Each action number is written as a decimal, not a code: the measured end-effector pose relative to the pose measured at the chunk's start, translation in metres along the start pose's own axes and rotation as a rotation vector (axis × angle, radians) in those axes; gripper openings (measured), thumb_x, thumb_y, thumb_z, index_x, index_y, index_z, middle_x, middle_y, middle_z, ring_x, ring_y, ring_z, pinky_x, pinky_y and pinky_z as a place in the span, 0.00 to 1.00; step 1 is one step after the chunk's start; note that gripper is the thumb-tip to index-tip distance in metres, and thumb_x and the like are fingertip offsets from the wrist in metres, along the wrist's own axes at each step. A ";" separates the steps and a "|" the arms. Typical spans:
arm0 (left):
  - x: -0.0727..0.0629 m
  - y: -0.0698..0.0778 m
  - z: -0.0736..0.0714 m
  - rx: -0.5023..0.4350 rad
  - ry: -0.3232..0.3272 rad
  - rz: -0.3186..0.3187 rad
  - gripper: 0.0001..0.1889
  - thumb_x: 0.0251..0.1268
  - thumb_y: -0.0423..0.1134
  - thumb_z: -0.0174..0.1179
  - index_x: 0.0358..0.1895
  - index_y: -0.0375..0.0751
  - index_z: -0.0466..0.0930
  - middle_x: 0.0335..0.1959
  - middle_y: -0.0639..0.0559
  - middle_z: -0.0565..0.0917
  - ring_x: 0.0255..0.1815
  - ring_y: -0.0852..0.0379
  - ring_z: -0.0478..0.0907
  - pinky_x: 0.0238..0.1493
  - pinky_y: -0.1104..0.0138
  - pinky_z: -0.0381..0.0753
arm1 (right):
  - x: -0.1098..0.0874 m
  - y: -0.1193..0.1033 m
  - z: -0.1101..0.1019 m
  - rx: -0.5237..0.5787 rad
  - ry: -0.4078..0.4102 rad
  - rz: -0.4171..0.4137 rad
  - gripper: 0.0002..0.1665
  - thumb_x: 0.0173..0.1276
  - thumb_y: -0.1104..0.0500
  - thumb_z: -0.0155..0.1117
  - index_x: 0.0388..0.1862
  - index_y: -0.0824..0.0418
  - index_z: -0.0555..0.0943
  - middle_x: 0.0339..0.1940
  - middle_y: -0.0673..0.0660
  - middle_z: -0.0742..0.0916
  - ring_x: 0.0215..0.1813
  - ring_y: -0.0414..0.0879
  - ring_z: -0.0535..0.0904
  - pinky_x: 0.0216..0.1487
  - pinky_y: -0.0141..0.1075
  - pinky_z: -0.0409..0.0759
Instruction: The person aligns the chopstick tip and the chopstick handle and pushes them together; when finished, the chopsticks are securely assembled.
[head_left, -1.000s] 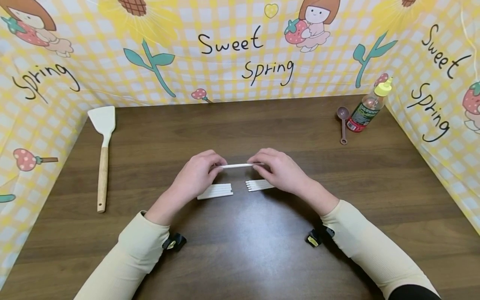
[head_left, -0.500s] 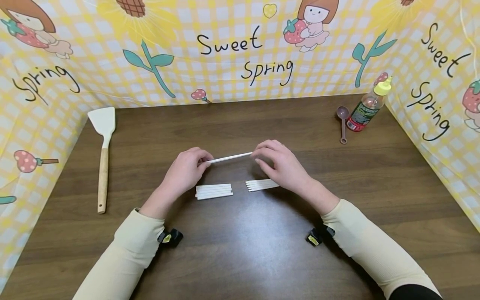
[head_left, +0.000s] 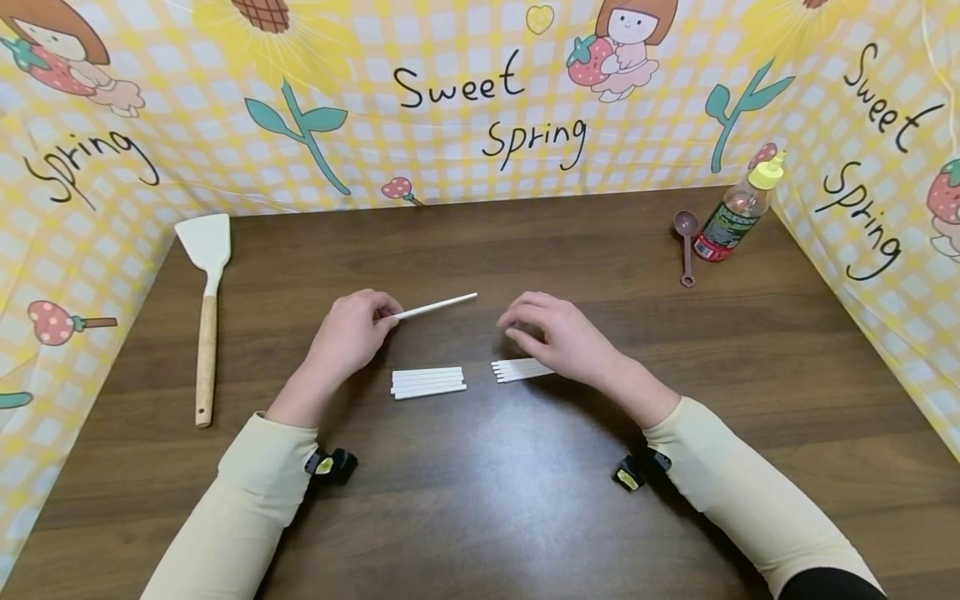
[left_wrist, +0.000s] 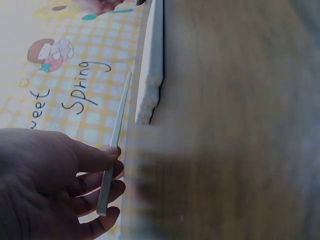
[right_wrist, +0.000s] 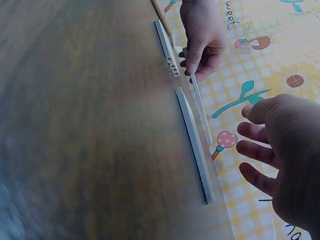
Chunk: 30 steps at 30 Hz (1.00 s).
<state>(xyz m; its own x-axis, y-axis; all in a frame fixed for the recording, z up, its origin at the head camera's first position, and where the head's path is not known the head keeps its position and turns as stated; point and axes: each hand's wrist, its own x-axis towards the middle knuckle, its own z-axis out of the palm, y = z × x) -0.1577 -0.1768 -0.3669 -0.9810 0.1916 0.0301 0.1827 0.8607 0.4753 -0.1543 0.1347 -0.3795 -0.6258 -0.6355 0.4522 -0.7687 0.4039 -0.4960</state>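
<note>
My left hand pinches one slim white stick between thumb and fingers near its left end. The stick's free end points right and slightly away from me; in the left wrist view the thumb presses along it. My right hand holds nothing, its fingers loosely bent and apart, as the right wrist view shows. Two side-by-side rows of matching white sticks lie on the table: a left row in front of the left hand, and a right row partly hidden under the right hand.
A white spatula with a wooden handle lies at the left. Toward the back right are a brown measuring spoon and a bottle with a yellow cap. Patterned yellow cloth walls in the wooden table behind and at both sides.
Both hands held the stick at its ends; the right hand has let go. My left hand has moved left with the stick, whose free end now tilts farther away from me.
</note>
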 end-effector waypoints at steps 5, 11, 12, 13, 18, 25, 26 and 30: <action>0.000 -0.004 -0.004 0.015 0.011 -0.038 0.05 0.70 0.31 0.63 0.43 0.36 0.86 0.41 0.41 0.83 0.40 0.44 0.77 0.45 0.52 0.76 | 0.000 0.001 0.001 -0.004 -0.013 -0.001 0.05 0.72 0.64 0.66 0.44 0.61 0.87 0.42 0.50 0.85 0.47 0.43 0.80 0.48 0.39 0.77; 0.000 -0.008 -0.008 0.040 0.000 -0.083 0.05 0.70 0.32 0.62 0.44 0.36 0.86 0.40 0.41 0.84 0.41 0.43 0.77 0.46 0.50 0.76 | 0.000 0.001 0.001 -0.002 -0.014 -0.001 0.05 0.71 0.64 0.67 0.43 0.61 0.87 0.42 0.50 0.85 0.46 0.43 0.81 0.47 0.39 0.78; 0.000 -0.009 -0.009 0.047 -0.001 -0.091 0.05 0.70 0.32 0.63 0.44 0.37 0.86 0.40 0.41 0.84 0.41 0.43 0.77 0.46 0.50 0.76 | 0.000 0.001 0.001 -0.004 -0.015 0.001 0.05 0.71 0.64 0.67 0.43 0.61 0.87 0.42 0.50 0.85 0.46 0.43 0.81 0.47 0.38 0.78; 0.001 -0.009 -0.009 0.055 0.001 -0.100 0.05 0.70 0.32 0.63 0.44 0.37 0.86 0.40 0.42 0.85 0.41 0.43 0.78 0.45 0.50 0.76 | 0.000 0.001 0.001 -0.003 -0.017 0.002 0.05 0.71 0.64 0.67 0.43 0.61 0.87 0.42 0.50 0.85 0.45 0.42 0.80 0.46 0.38 0.78; 0.000 -0.013 -0.011 0.071 0.013 -0.130 0.05 0.69 0.31 0.63 0.43 0.37 0.87 0.39 0.41 0.86 0.40 0.43 0.79 0.43 0.49 0.76 | 0.000 0.001 0.002 -0.001 -0.019 0.006 0.05 0.71 0.65 0.67 0.43 0.61 0.87 0.41 0.49 0.85 0.44 0.41 0.80 0.45 0.37 0.78; -0.001 -0.013 -0.011 0.082 0.015 -0.131 0.04 0.67 0.30 0.64 0.41 0.36 0.87 0.38 0.41 0.85 0.39 0.42 0.78 0.43 0.49 0.76 | -0.002 0.003 0.004 0.018 -0.012 0.009 0.05 0.70 0.66 0.67 0.42 0.61 0.87 0.40 0.50 0.86 0.41 0.41 0.80 0.43 0.38 0.78; -0.002 -0.013 -0.011 0.088 0.017 -0.126 0.04 0.67 0.30 0.65 0.42 0.36 0.87 0.38 0.41 0.84 0.40 0.42 0.78 0.44 0.48 0.76 | -0.002 0.003 0.004 0.020 -0.013 0.011 0.05 0.70 0.65 0.67 0.42 0.61 0.87 0.40 0.50 0.86 0.41 0.41 0.79 0.42 0.38 0.78; -0.003 -0.007 -0.012 0.116 0.048 -0.087 0.06 0.65 0.31 0.67 0.44 0.36 0.86 0.41 0.41 0.81 0.43 0.41 0.78 0.47 0.45 0.75 | -0.002 0.003 0.003 0.030 -0.020 0.028 0.04 0.70 0.65 0.67 0.42 0.62 0.87 0.38 0.51 0.86 0.38 0.40 0.78 0.41 0.40 0.79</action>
<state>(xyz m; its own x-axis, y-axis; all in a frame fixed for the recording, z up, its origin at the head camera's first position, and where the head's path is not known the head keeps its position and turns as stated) -0.1563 -0.1892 -0.3600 -0.9949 0.0942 0.0363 0.1009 0.9222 0.3734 -0.1548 0.1347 -0.3841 -0.6442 -0.6373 0.4229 -0.7462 0.4022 -0.5305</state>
